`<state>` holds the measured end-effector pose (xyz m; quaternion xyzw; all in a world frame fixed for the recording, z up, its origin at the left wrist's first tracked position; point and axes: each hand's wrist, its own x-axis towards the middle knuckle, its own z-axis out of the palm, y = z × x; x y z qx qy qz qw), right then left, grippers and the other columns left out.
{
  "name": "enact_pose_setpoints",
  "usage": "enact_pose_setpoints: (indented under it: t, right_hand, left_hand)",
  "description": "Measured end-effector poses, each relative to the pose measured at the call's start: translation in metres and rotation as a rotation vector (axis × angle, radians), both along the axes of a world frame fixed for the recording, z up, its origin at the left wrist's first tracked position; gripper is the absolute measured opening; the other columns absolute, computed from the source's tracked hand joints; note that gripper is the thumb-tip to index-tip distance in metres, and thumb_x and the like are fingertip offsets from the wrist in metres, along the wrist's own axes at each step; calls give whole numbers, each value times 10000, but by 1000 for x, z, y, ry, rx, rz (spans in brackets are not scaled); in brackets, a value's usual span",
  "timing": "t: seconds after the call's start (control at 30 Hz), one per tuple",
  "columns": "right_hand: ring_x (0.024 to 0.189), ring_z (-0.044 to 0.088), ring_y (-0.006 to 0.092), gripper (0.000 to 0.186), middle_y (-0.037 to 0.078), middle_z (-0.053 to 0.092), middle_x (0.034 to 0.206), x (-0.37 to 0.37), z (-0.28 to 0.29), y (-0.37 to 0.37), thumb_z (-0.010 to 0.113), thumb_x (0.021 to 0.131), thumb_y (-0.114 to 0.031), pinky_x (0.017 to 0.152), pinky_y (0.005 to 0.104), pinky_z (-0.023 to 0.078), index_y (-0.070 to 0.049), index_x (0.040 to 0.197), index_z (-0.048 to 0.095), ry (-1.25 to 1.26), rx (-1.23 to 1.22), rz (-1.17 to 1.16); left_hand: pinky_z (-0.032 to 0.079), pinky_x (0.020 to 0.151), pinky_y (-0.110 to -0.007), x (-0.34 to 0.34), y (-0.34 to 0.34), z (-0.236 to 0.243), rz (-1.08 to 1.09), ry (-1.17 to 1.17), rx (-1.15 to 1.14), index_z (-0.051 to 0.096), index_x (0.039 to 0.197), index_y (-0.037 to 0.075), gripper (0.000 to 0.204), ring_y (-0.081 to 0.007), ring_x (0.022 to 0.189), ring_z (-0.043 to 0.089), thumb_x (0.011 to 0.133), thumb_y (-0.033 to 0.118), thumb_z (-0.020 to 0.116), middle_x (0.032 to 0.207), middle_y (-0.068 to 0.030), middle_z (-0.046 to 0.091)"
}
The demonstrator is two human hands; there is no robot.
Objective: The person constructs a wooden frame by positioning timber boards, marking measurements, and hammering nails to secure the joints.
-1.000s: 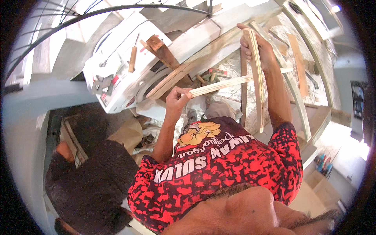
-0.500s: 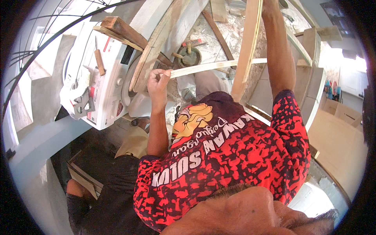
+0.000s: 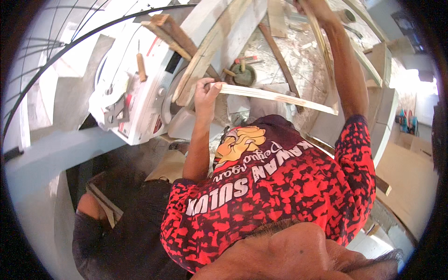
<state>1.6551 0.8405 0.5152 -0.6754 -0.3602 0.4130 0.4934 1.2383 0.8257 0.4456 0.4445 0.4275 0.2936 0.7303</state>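
Note:
My left hand (image 3: 206, 99) pinches one end of a thin pale wooden strip (image 3: 280, 97). The strip stretches to the right across the front of me, its far end free in the air. My right arm reaches up to the top edge, where my right hand (image 3: 319, 13) is closed around the upper end of a longer wooden board (image 3: 326, 58). That board hangs down, its narrow edge turned toward me, and its lower part is blurred near the strip's far end. Fingertips of the right hand are partly cut off by the frame.
A white appliance (image 3: 151, 105) at left bears a wooden-handled tool (image 3: 141, 67) and grey metal pieces (image 3: 115, 114). Beside it lean long timber planks (image 3: 205, 56). A dark round bowl (image 3: 242, 75) with a handled tool stands on the littered floor (image 3: 305, 60). Pale boxes or panels (image 3: 380, 109) line the right.
The strip has swung from slanting up to slanting down at its right end. The right-hand board has turned narrow edge on, and the strip's far end now shows. The whole view has shifted slightly.

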Motion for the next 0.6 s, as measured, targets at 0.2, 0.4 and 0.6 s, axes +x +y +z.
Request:
enact_pose_setpoints:
  t: [0.2,0.4,0.6]
  right_hand:
    - [1001,583,300,660,179,591,1067,-173,-18,-51,695,735,-543,863,378,450,-37,1134,551,-184,-69,668]
    - [943,563,165,565,87,621,1049,-234,-48,-83,775,737,-385,836,290,454,-19,1137,615,5,-133,500]
    - [940,577,178,587,108,622,1059,-259,-54,-95,744,768,-396,830,298,458,-9,1186,603,60,-178,434]
  left_hand:
    - [464,802,-267,-14,-3,13,-43,11,-10,441,1084,-4,369,-146,844,595,867,201,658,924,-145,647]
    - [438,758,-234,-19,-8,41,-59,132,-31,495,1054,2,361,-90,822,534,873,265,664,900,-40,553]
    - [433,753,-221,-25,-10,26,-60,137,32,502,1042,-6,394,-82,823,520,881,325,645,905,-40,559]
